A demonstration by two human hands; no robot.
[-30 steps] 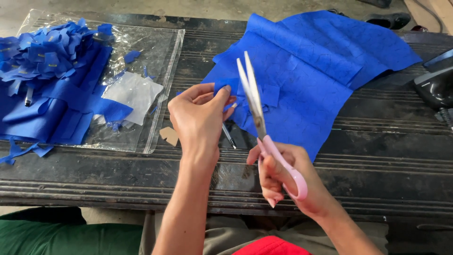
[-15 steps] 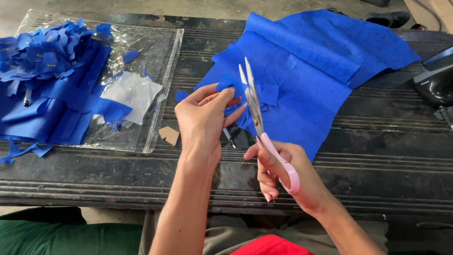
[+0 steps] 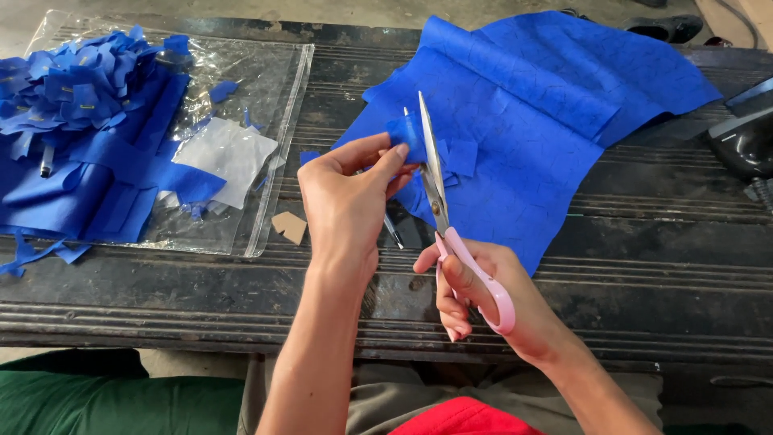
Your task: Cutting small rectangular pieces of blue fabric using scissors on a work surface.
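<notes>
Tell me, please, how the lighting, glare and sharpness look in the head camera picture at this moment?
In the head view the light is soft and even daylight, with only faint shadows under the left hand and right hand; the clear plastic sheet shows pale glare; the scissors and large blue fabric are sharp; the table lines bow slightly toward the edges.

**One head camera, looking steeply down**

A single view comes from the wearer's head, tilted down and forward over a dark wooden table (image 3: 241, 298). It sits close: both forearms enter from the bottom edge, the lap shows below, and the table's far edge runs along the top.
</notes>
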